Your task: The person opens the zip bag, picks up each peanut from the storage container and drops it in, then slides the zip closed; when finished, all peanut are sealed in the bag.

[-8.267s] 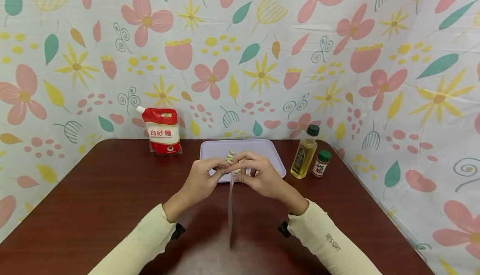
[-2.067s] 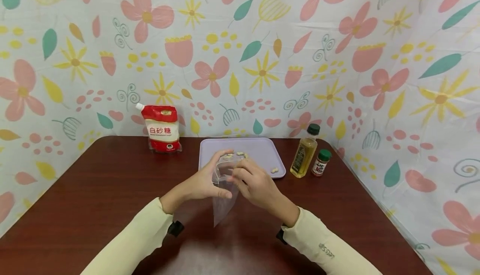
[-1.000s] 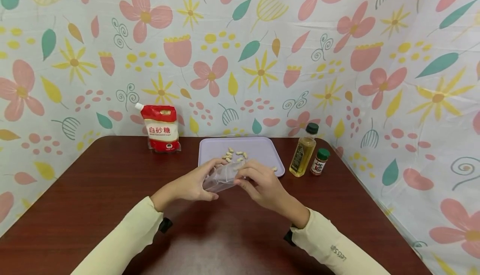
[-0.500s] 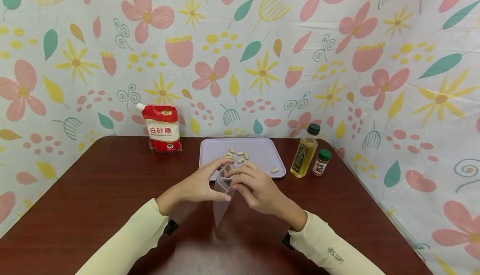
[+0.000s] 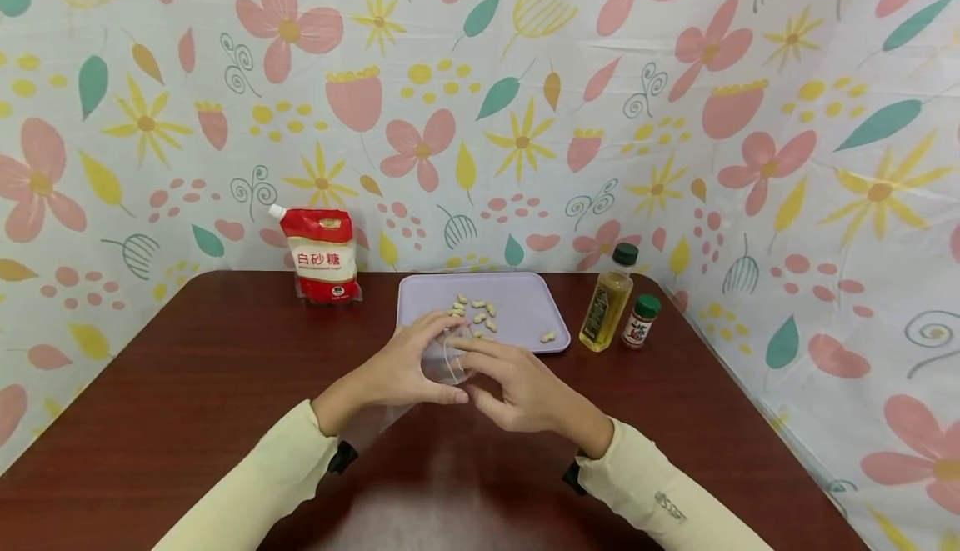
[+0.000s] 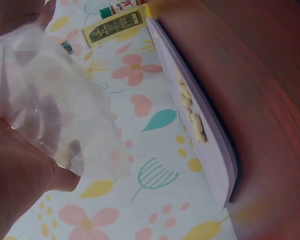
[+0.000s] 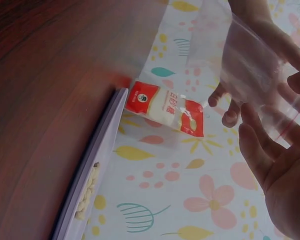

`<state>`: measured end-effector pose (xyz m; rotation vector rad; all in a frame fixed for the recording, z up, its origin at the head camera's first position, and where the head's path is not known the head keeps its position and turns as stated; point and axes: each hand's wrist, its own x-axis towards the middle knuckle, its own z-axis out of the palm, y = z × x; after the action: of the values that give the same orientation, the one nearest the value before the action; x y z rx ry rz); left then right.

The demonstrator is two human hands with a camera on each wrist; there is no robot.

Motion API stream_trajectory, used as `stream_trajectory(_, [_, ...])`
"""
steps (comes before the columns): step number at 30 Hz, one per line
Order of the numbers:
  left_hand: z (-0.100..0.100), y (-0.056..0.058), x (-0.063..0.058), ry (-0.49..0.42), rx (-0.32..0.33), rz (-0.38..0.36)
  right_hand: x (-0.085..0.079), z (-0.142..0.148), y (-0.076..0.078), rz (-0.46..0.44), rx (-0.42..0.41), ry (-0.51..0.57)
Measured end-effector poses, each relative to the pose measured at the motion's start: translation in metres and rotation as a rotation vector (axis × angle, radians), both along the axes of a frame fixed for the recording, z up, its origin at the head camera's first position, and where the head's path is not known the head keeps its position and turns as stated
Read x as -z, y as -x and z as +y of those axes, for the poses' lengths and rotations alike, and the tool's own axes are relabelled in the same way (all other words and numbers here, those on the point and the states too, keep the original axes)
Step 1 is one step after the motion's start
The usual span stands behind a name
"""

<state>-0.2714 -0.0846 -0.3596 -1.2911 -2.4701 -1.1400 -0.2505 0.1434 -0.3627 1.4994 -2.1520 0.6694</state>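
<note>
While our left hand (image 5: 397, 372) grips the opened zip bag (image 5: 438, 363) and our relaxed right hand (image 5: 525, 388) touches it, peanuts (image 5: 491, 325) lie outside.

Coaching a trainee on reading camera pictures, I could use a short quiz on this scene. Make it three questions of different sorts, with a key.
1. True or false: in the head view, the bottle stands between the tray and the jar.

2. Where do the peanuts lie?
A) on the bare table
B) on the tray
C) inside the jar

3. Of the two hands, the left hand is curled round something. What is it?

Key:
1. True.
2. B, on the tray.
3. A clear bag.
</note>
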Motion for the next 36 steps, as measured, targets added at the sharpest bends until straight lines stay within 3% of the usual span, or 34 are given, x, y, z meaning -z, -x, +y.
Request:
stream_trajectory(7, [0.0,0.001,-0.002,-0.025,0.011,-0.002,-0.001,0.001,0.0,0.015,-0.002,0.001])
stream_trajectory(18, [-0.003,-0.002,-0.004,0.023,-0.081,0.029,0.002,0.001,0.002,0.054,-0.009,0.02])
stream_trajectory(27, [-0.009,0.002,0.0,0.076,-0.202,0.064,0.006,0.006,0.011,-0.058,-0.027,0.09])
stream_trajectory(32, [-0.013,0.006,0.004,0.059,-0.239,0.08,0.01,0.01,0.021,-0.125,-0.039,0.195])
stream_trajectory(36, [-0.014,0.008,0.006,0.059,-0.268,0.087,0.013,0.012,0.031,-0.157,-0.002,0.304])
